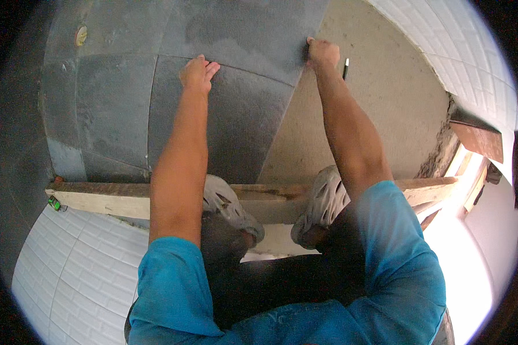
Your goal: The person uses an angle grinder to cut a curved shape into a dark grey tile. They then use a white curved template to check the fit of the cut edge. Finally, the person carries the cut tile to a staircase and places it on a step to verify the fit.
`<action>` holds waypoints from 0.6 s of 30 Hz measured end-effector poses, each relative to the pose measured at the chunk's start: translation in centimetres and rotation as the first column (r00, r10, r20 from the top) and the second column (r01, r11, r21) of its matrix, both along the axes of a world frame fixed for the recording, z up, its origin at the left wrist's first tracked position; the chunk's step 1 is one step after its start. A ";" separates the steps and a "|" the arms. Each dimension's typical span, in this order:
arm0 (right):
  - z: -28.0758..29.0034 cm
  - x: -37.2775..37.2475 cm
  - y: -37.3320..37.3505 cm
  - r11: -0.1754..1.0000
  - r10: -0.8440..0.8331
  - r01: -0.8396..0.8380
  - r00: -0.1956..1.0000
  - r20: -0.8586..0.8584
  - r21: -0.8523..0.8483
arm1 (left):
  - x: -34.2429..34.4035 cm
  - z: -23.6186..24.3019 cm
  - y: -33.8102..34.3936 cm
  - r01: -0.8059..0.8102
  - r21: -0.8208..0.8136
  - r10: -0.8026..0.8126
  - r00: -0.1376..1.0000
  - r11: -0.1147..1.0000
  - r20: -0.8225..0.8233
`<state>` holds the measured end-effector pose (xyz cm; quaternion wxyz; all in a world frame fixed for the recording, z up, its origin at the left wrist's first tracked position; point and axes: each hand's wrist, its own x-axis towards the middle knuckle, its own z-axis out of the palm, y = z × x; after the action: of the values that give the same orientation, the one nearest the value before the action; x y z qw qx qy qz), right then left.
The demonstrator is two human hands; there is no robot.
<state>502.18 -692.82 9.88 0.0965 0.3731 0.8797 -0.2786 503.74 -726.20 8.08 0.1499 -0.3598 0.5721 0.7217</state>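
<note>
My left hand (197,73) rests at the seam between two large dark grey tiles, a near tile (236,123) and a far tile (242,29). Its fingers are partly stretched and a little apart, with nothing visible in them. Farther right, my right hand (324,53) is closed at the right edge of the far tile, beside the bare tan screed (385,109). Whatever its curled fingers may hold is hidden. A dark pen-like marker (346,69) lies on the screed just right of that hand.
Under my grey clogs (230,204) a wooden beam (109,198) runs across. White brick-pattern wall tiles (80,259) show at lower left and upper right. A small green object (54,203) sits at the beam's left end. A yellowish opening (81,35) marks a far-left tile.
</note>
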 end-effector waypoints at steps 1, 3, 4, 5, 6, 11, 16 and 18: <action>-0.2 0.1 0.3 1.000 0.003 -0.003 1.000 -0.003 -0.006 | -0.1 -0.1 0.1 0.024 -0.005 -0.024 0.999 1.000 -0.025; -0.4 0.1 0.5 0.999 -0.004 0.004 1.000 -0.005 -0.043 | 0.1 -1.0 -0.6 0.082 -0.009 -0.083 0.991 0.997 -0.101; -0.3 -0.1 0.3 0.997 -0.014 0.013 1.000 -0.005 -0.072 | 0.3 -1.3 -1.9 0.117 -0.008 -0.117 0.981 0.993 -0.154; -0.8 -0.3 0.5 0.998 -0.010 0.009 1.000 -0.016 -0.069 | 0.5 -1.5 -2.1 0.199 -0.066 -0.208 0.962 0.978 -0.178; -1.2 -0.4 0.9 0.998 -0.015 0.014 1.000 -0.024 -0.059 | 0.5 -1.2 -1.6 0.280 -0.119 -0.300 0.933 0.952 -0.200; -0.4 -0.3 0.4 0.998 0.057 -0.058 0.998 0.041 0.040 | -2.0 1.7 -0.7 0.036 0.031 -0.041 0.986 0.999 0.165; 0.2 0.0 0.4 1.000 0.021 -0.021 0.999 -0.034 0.017 | -2.8 4.1 0.2 -0.026 0.034 0.015 0.959 0.999 0.281; -0.4 0.0 1.3 1.000 -0.022 0.022 0.998 -0.059 -0.001 | -2.9 5.7 1.2 0.154 -0.024 -0.143 0.954 0.988 0.265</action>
<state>502.16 -691.56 9.53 0.0674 0.3743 0.8780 -0.2906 500.80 -724.99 13.82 0.2703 -0.4115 0.5883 0.6415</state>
